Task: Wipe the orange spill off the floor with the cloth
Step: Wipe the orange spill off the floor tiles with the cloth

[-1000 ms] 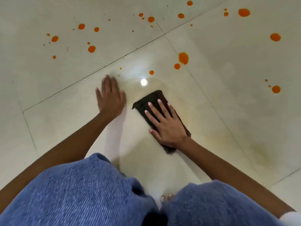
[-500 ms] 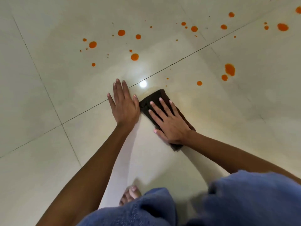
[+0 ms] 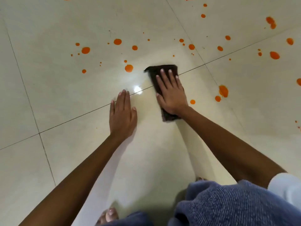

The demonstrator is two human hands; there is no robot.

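Right hand (image 3: 171, 93) flat, fingers spread, pressing dark cloth (image 3: 162, 70) on floor (image 3: 48, 95). Left hand (image 3: 123, 115) flat, empty, beside. Orange drops (image 3: 129, 68) near cloth.

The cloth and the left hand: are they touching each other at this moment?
Apart. The head view shows the left hand flat on the floor, with a strip of bare glossy tile between it and the cloth, which lies under the right hand.

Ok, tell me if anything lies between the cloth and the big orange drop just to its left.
Nothing visible does. The cloth, pressed flat under the right hand, has only bare glossy tile between it and that orange drop. The left hand rests nearer the person, off that path.
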